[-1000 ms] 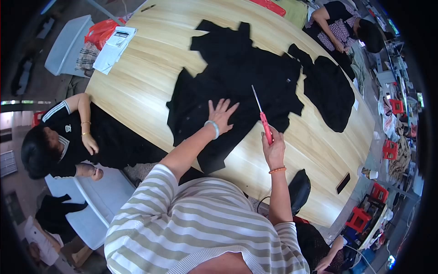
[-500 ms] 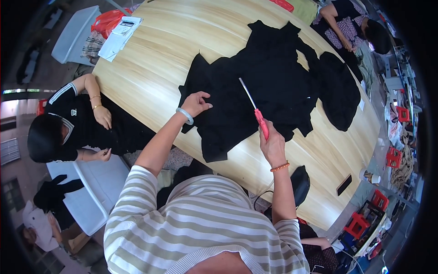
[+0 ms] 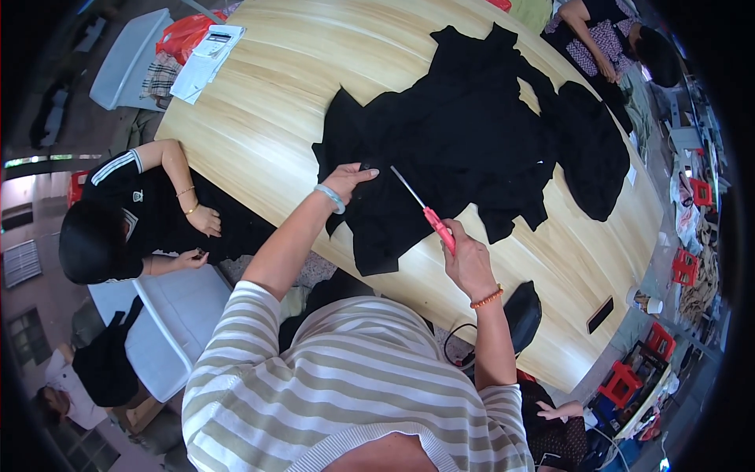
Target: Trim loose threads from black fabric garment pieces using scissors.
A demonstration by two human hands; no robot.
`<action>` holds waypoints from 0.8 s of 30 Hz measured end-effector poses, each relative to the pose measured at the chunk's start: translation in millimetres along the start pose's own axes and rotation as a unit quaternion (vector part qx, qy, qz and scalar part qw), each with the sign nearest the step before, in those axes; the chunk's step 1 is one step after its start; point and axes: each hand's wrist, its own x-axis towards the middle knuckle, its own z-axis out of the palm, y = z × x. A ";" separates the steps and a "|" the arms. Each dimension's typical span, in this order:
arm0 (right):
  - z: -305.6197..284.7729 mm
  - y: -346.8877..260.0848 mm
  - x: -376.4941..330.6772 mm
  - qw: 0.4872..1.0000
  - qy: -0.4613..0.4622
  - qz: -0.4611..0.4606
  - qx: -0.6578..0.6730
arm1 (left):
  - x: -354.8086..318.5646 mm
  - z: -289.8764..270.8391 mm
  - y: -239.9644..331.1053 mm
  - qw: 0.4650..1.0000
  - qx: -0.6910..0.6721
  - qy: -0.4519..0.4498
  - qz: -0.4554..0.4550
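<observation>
A black garment (image 3: 456, 118) lies spread over the wooden table in front of me. At its left part, my left hand (image 3: 346, 181) has thumb and fingers closed on a small bit of black cloth, raised slightly. My right hand (image 3: 470, 263) is wrapped round the handle of a red-handled tool with a long thin metal shaft (image 3: 429, 212), screwdriver-like in shape. Its tip points up and left, over the cloth close to my left fingertips. I cannot tell whether the tip touches the fabric.
The pale wooden table (image 3: 283, 79) bears papers (image 3: 208, 63) at the far left and a phone (image 3: 600, 315) at the right. A black pouch-like thing (image 3: 523, 315) sits by my right forearm. One person (image 3: 118, 212) sits at the left, another (image 3: 602, 47) at the far right. White bins (image 3: 169, 346) stand left.
My left hand has shifted slightly right and closed on the cloth. My right hand has brought the tool's tip down and left, nearer the left fingers. The garment has shifted a little.
</observation>
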 end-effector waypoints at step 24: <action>-4.6 -12.2 -5.4 0.999 -0.021 -0.015 0.022 | 3.1 8.8 21.8 0.942 0.212 0.234 0.117</action>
